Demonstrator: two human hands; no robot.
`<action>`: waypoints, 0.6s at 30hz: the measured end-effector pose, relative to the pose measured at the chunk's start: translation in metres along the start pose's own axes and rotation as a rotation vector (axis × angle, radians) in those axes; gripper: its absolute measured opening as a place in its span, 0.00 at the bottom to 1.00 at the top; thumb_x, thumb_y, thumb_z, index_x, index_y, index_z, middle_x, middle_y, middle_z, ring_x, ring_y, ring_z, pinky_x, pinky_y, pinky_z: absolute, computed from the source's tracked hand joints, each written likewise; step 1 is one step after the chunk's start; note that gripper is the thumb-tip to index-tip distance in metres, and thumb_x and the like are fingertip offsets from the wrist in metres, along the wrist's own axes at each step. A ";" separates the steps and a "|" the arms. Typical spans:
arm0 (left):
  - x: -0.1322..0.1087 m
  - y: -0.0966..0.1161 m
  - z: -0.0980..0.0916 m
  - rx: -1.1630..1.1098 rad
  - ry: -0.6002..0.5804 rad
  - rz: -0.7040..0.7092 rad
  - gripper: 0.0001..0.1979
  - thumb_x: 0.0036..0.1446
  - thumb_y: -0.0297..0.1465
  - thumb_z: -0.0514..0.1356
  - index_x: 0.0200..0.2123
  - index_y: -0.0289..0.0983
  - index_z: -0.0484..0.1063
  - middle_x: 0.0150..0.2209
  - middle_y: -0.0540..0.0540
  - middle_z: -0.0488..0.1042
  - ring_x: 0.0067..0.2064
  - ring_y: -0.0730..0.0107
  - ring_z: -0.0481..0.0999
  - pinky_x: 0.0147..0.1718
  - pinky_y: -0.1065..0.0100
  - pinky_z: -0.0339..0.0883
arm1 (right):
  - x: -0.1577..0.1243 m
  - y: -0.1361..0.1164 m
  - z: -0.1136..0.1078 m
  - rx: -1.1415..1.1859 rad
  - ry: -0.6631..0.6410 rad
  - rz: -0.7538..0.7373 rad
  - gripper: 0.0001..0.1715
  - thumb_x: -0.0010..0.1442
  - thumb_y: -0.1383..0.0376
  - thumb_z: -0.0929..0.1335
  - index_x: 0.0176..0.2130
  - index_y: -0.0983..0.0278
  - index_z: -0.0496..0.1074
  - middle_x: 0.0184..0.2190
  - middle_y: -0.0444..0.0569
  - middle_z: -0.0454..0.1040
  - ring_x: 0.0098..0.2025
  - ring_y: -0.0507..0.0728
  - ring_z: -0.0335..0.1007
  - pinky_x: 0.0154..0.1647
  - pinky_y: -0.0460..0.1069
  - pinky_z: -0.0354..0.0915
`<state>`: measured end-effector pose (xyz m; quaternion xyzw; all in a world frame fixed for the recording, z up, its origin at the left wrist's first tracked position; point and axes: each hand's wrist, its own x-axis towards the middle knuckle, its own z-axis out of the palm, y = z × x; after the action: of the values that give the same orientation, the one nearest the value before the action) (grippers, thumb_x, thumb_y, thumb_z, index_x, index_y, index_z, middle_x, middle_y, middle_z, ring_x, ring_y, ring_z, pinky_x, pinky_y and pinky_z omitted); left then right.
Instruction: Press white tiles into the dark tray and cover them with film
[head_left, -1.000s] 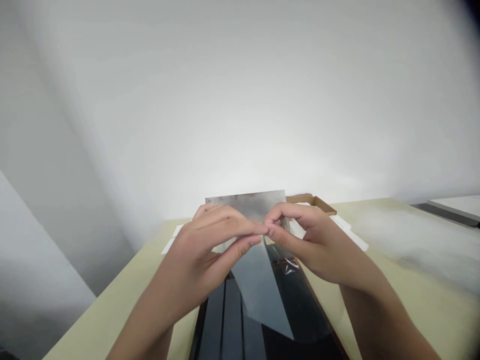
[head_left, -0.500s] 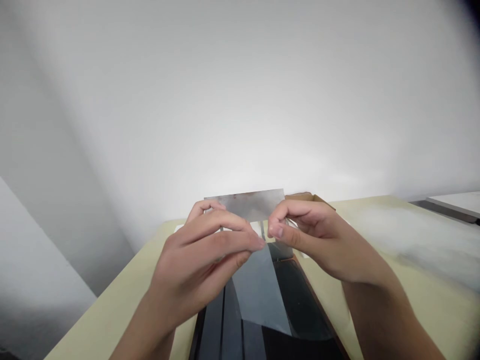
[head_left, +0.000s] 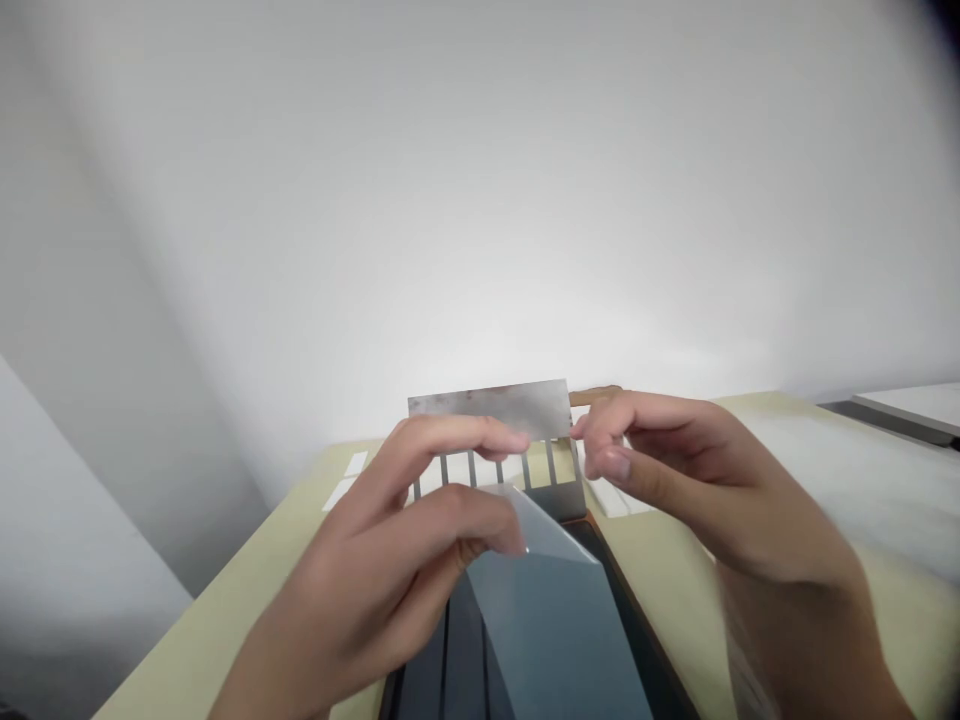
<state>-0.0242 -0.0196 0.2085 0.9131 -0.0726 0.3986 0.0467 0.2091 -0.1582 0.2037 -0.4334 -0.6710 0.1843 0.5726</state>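
Note:
My left hand (head_left: 390, 560) is closed, its thumb and fingers pinching the upper corner of a translucent grey film sheet (head_left: 555, 620). The film slopes down over a black glossy panel (head_left: 442, 670) lying on the table in front of me. My right hand (head_left: 675, 470) is closed in a pinch beside the right edge of a grey metal plate with comb-like slots (head_left: 487, 410); what it grips is too thin to see. The slotted plate stands just beyond both hands, at the far end of the black panel.
The beige table (head_left: 840, 600) runs to a white wall. White paper strips (head_left: 346, 472) lie on it at the left, and more (head_left: 616, 500) under my right hand. A brown cardboard edge (head_left: 596, 393) shows behind the plate. A grey slab (head_left: 900, 405) sits far right.
My hands have drawn apart: the right moved right and up to the plate's edge, the left pulled back toward me with the film corner. The plate's slots now show.

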 end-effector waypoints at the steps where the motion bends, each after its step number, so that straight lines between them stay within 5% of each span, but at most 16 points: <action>1: -0.001 0.002 -0.001 0.020 0.002 -0.005 0.22 0.66 0.11 0.51 0.42 0.44 0.74 0.60 0.48 0.65 0.56 0.71 0.71 0.45 0.68 0.67 | -0.002 -0.001 -0.002 -0.013 0.012 -0.004 0.10 0.73 0.60 0.71 0.37 0.58 0.77 0.37 0.46 0.75 0.42 0.57 0.69 0.40 0.51 0.62; 10: 0.001 0.010 -0.010 0.097 -0.010 0.024 0.23 0.64 0.10 0.50 0.40 0.45 0.74 0.64 0.51 0.60 0.59 0.70 0.67 0.54 0.66 0.64 | -0.008 -0.001 -0.010 -0.029 0.069 -0.030 0.10 0.72 0.62 0.72 0.36 0.57 0.77 0.36 0.47 0.75 0.50 0.59 0.73 0.39 0.50 0.65; 14: -0.002 0.010 -0.010 0.111 -0.027 0.030 0.22 0.63 0.11 0.52 0.41 0.45 0.74 0.66 0.51 0.59 0.60 0.69 0.67 0.55 0.66 0.64 | -0.005 0.000 -0.014 -0.097 0.079 -0.013 0.09 0.73 0.61 0.72 0.37 0.57 0.77 0.36 0.46 0.75 0.45 0.56 0.72 0.38 0.49 0.63; 18: -0.006 0.010 -0.008 0.136 -0.051 0.012 0.21 0.65 0.12 0.51 0.42 0.43 0.73 0.71 0.51 0.56 0.70 0.62 0.60 0.66 0.59 0.59 | -0.004 0.004 -0.022 -0.160 0.099 0.017 0.11 0.74 0.57 0.70 0.39 0.58 0.76 0.33 0.42 0.73 0.35 0.52 0.67 0.36 0.49 0.62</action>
<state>-0.0355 -0.0282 0.2100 0.9236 -0.0520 0.3793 -0.0198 0.2303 -0.1647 0.2046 -0.4920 -0.6507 0.1132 0.5672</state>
